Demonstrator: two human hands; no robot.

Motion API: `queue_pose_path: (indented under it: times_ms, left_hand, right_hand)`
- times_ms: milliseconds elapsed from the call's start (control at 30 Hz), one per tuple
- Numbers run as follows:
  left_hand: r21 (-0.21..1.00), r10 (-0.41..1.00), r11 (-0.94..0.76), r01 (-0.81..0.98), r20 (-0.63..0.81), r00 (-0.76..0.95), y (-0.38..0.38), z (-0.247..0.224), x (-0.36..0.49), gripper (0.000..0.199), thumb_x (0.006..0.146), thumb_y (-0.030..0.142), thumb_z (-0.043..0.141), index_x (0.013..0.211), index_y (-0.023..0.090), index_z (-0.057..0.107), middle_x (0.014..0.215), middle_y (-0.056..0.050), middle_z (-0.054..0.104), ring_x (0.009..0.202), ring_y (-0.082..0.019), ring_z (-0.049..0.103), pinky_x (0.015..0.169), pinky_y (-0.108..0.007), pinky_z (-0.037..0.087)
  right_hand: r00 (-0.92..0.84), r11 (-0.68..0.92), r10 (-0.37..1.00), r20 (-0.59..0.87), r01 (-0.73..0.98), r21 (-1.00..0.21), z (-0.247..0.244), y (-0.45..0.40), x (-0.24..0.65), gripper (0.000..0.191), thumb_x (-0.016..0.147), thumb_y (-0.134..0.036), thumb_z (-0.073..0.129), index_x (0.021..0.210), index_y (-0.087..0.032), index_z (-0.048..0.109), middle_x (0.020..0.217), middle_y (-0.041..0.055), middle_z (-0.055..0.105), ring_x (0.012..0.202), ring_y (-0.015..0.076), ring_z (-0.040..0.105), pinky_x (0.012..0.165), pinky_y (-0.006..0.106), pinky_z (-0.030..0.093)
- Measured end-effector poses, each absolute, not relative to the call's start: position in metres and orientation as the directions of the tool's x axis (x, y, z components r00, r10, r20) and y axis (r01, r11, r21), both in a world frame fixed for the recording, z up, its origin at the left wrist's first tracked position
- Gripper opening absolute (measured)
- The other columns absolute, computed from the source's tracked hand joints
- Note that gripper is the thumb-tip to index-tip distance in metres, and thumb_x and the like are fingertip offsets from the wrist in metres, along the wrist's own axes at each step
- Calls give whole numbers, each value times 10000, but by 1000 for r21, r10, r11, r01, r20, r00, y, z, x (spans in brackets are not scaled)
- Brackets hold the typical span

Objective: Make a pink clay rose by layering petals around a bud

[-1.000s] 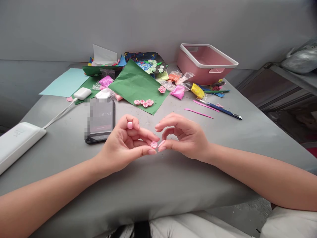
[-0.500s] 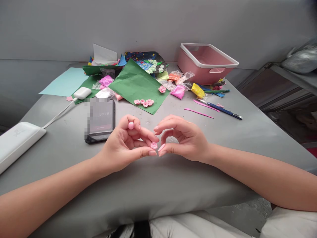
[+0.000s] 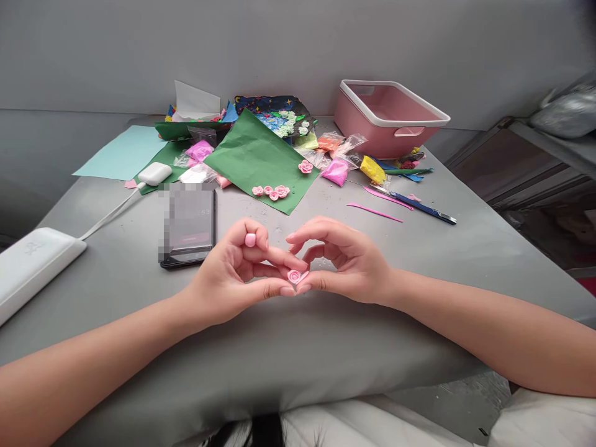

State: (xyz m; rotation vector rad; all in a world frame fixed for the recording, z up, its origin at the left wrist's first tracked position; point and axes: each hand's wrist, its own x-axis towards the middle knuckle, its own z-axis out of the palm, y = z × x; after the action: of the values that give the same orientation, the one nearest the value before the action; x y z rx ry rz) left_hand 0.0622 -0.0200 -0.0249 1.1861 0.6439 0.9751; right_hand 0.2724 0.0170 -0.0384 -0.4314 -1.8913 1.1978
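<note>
Between the thumb and fingers of my left hand (image 3: 237, 267) I pinch a small pink clay rose (image 3: 293, 277). A pale pink lump of clay (image 3: 250, 239) is tucked at that hand's curled index finger. My right hand (image 3: 347, 257) faces it, its thumb holding a thin pink clay petal (image 3: 305, 275) against the rose's right side. The fingertips of both hands nearly meet there. Beyond them, several finished pink roses (image 3: 278, 193) rest on a green paper sheet (image 3: 251, 152), with one larger flower (image 3: 305, 167) near its right corner.
A phone (image 3: 190, 226) lies left of my hands, with a white power bank (image 3: 40, 267) and its cable farther left. Bagged clay (image 3: 335, 172), pink tools (image 3: 375, 212) and a blue-handled cutter (image 3: 431, 211) lie to the right. A pink basket (image 3: 372, 133) stands behind.
The two hands have come together. The petal that was apart in my right hand now touches the rose, and my left fingers have shifted slightly right.
</note>
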Motion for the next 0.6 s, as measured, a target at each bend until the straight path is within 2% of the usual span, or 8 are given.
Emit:
queue_pose_path:
  times_ms: [133,300,467,600]
  left_hand:
    - [956,896,69,-286,67,439,-21,-23,63,450,758,14,783,853,224,396,938,40,814,785,-103,756,684,-190,618]
    - [965,897,42,-259,77,435,-20,-24,63,442,768,64,794,856,234,395,896,27,816,786,-131,762,719,-243,637]
    - [974,897,44,-220,58,437,-19,-23,61,424,782,90,786,854,235,395,893,-4,823,816,-172,770,769,-303,632]
    - [969,898,52,-240,59,437,-19,-22,62,414,784,97,783,845,234,397,887,-5,825,810,-171,766,754,-302,618]
  right_hand:
    - [-589,478,661,464,-145,-866,-38,17,272,408,782,-254,819,1152,-220,652,1030,49,622,941,137,666,701,209,617]
    - [-596,460,666,450,-146,-876,-39,17,272,440,761,-253,837,1158,-230,650,1021,47,621,955,141,653,698,211,617]
    - [-628,415,647,432,-185,-891,-41,18,272,590,680,-373,888,1195,-235,634,1067,54,611,969,153,656,719,225,622]
    - [-608,407,655,448,-215,-888,-41,18,272,531,701,-332,881,1167,-238,646,1045,44,624,945,134,652,704,202,614]
